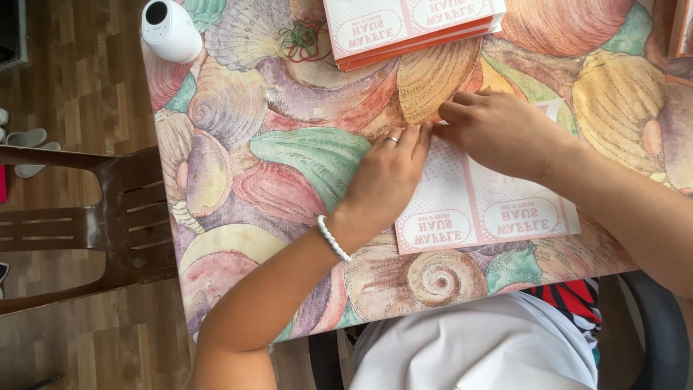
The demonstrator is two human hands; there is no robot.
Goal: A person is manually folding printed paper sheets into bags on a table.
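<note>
Pink sheet [482,206]: flat printed card, lying near the table's near edge, right of centre, both hands on its far edge.
Brown chair [123,217]: off to the left, just beside the table [289,144].
White gadget [170,30]: far-left corner, rubber bands [302,40] a bit right of it.
Left hand [390,173]: fingers together, pressed flat on the sheet's far-left corner, ring and white bracelet showing.
Stack [411,29]: same kind of pink-and-orange sheets, at the far edge.
Right hand [498,130]: fingers curled down onto the far edge; can't tell if it's pinching or just pressing.
Risk: I'd guess the card could skid on that slick shell-print cloth if one hand pushes harder, leaving a crooked crease.
</note>
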